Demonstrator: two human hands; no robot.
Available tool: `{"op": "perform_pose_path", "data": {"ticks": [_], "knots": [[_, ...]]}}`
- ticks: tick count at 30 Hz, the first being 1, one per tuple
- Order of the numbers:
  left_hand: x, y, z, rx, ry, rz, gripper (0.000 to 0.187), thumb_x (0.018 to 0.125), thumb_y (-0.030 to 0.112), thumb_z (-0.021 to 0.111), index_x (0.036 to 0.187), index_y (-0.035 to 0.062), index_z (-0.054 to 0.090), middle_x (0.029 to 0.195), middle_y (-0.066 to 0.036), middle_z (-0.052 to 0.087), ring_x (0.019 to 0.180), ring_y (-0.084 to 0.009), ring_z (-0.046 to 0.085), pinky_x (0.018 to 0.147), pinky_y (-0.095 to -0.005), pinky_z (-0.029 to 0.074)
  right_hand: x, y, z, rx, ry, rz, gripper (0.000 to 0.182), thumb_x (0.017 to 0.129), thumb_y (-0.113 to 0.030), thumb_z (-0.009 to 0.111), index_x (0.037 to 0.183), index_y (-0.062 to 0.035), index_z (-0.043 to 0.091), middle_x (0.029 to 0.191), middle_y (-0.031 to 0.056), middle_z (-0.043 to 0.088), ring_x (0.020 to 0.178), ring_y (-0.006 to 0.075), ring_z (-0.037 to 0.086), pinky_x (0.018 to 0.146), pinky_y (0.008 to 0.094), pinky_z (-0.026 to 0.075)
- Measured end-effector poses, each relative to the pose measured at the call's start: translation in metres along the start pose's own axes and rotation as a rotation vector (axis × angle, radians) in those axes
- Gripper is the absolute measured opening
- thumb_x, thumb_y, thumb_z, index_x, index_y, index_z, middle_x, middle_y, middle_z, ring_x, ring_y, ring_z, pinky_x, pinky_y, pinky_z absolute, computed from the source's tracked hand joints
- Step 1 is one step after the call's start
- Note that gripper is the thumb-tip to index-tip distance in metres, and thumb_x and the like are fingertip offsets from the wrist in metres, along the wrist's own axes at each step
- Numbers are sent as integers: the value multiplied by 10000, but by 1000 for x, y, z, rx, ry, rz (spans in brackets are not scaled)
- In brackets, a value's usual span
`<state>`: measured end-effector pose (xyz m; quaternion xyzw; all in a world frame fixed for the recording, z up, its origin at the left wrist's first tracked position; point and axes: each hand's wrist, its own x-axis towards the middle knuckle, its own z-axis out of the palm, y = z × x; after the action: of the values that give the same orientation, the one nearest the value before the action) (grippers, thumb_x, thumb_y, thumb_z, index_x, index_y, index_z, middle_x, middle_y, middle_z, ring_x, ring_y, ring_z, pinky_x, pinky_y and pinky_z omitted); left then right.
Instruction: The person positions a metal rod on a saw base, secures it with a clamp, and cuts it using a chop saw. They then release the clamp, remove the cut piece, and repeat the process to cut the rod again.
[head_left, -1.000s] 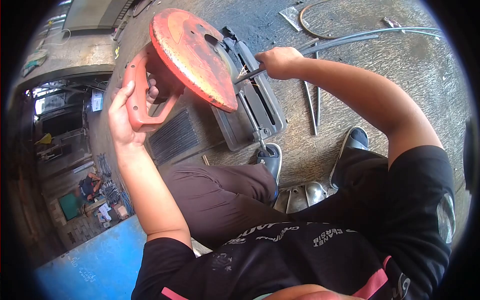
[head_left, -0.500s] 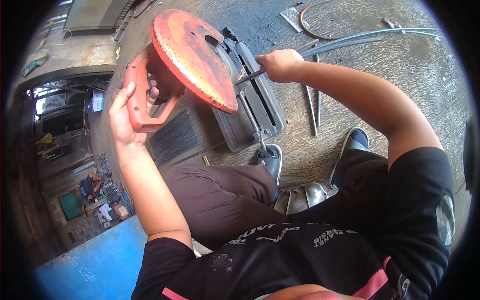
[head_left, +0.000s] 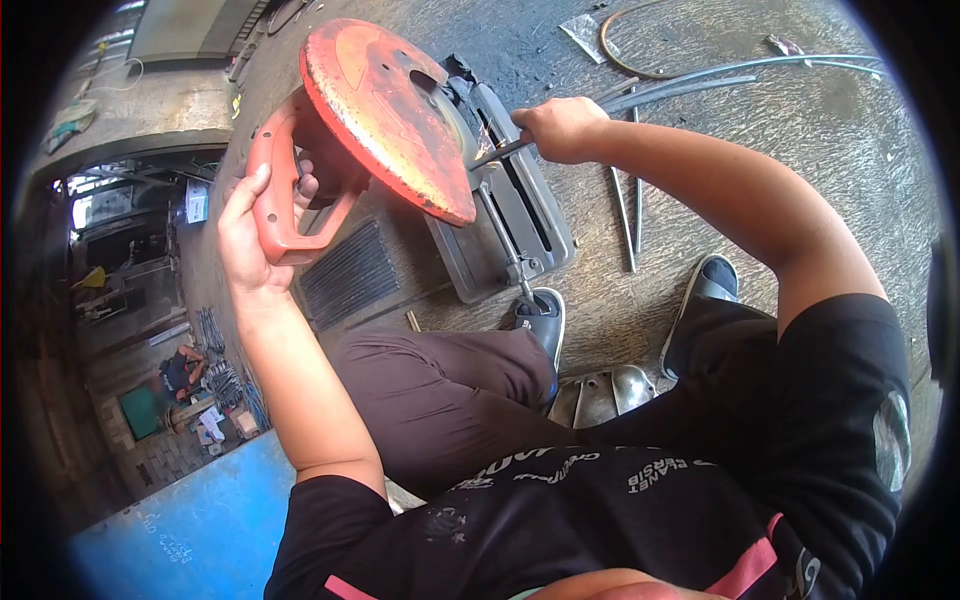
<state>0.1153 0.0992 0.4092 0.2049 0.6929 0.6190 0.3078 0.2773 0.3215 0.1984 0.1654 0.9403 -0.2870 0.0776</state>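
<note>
My left hand [head_left: 245, 225] is wrapped around the orange loop handle [head_left: 270, 185] of a cut-off saw. Its worn orange blade guard [head_left: 385, 110] tilts over the dark base [head_left: 545, 220], covering most of the cutting disc. With fingers closed, my right hand [head_left: 565, 128] grips a thin metal rod [head_left: 500, 152] whose end reaches across the base to the disc. Small sparks [head_left: 484, 143] show where rod and disc meet. Behind this hand, long rods [head_left: 690, 87] extend to the right over the floor. Cut rod pieces [head_left: 350, 275] lie side by side left of the base.
Two rods [head_left: 632, 215] lie right of the saw, and a brown hose [head_left: 605, 45] curves behind. My feet [head_left: 540, 315] flank the near side. A blue surface [head_left: 190, 520] is at lower left; a person [head_left: 180, 372] crouches far left among metal pieces.
Sparks at the rod show slightly more now. Both hands, the saw and the rod keep almost the same positions.
</note>
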Motion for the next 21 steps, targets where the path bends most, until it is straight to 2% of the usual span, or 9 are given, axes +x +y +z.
{"op": "perform_pose_path", "data": {"ticks": [2,12,14,21], "knots": [[2,-1,-6,-5,-13,-32,424,900,143,514,1271,-53,449,1170,-192,558,1000,-291,606,860,-373,526,0,1,0,-1,-1,-9,237,918,-276,483,1093,-165,597,955,117,671,931,302,647,794,436,500],[1,-1,-4,-1,33,-26,423,898,142,520,1266,-55,449,1137,-198,563,986,-299,609,852,-379,529,0,1,1,19,2,-16,239,919,-273,479,1097,-164,595,953,122,669,928,305,646,788,436,499],[0,1,1,1,9,-16,391,880,135,550,1202,-69,463,1046,-186,581,921,-257,608,820,-361,535,0,1,1,11,-5,-13,241,920,-270,476,1100,-164,595,952,122,669,926,305,646,786,434,499],[0,1,1,0,8,-12,380,880,130,544,1202,-54,458,1061,-191,581,939,-250,608,826,-374,533,-2,0,-3,12,-11,-8,241,925,-270,472,1101,-163,596,946,121,670,924,303,648,781,435,501]]}}
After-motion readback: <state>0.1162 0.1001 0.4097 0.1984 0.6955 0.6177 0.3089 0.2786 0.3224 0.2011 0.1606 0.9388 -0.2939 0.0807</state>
